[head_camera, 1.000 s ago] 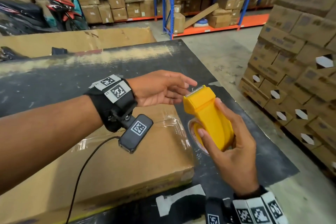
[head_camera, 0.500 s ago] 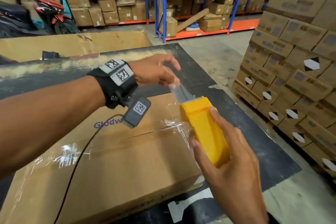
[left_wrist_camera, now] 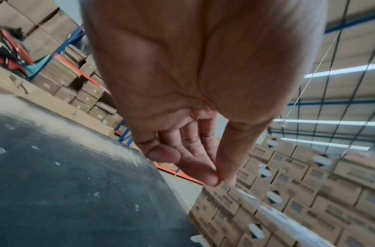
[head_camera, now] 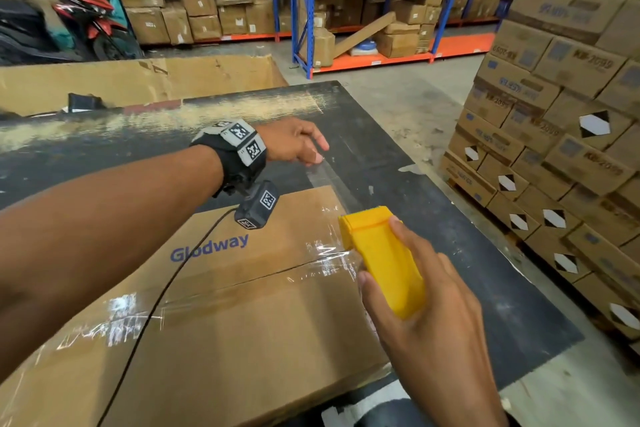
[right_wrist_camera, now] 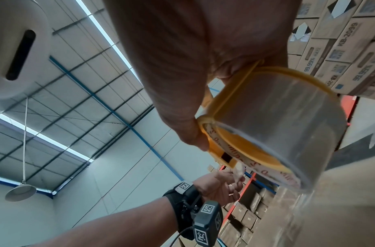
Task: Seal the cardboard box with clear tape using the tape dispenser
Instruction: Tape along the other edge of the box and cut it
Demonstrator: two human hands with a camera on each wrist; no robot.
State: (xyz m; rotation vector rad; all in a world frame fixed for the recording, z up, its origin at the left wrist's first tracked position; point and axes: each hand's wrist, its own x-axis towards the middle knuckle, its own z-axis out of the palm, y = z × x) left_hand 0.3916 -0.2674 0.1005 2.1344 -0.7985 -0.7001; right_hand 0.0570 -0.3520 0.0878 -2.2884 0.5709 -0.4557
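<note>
Since a second ago the left hand point(head_camera: 294, 142) has drawn a strip of tape point(head_camera: 329, 180) out from the dispenser point(head_camera: 381, 260), now low over the box point(head_camera: 225, 305).

Head view: right hand point(head_camera: 429, 319) wrapped round the dispenser — older tape already on the lid, fresh strip not yet stuck.

Left wrist: thumb and forefinger point(left_wrist_camera: 203, 173) pinch the strip's end.

Right wrist: roll point(right_wrist_camera: 273, 127) looks well stocked, though blurred.

The flat brown cardboard box point(head_camera: 221, 305) is matt paperboard, with glossy, wrinkled clear tape point(head_camera: 325, 263) glinting along its seam. Over its right end, the yellow tape dispenser point(head_camera: 384, 260) is smooth, slightly shiny plastic. Under the box, the black surface point(head_camera: 415, 163) looks matt, scuffed and dusty.
</note>
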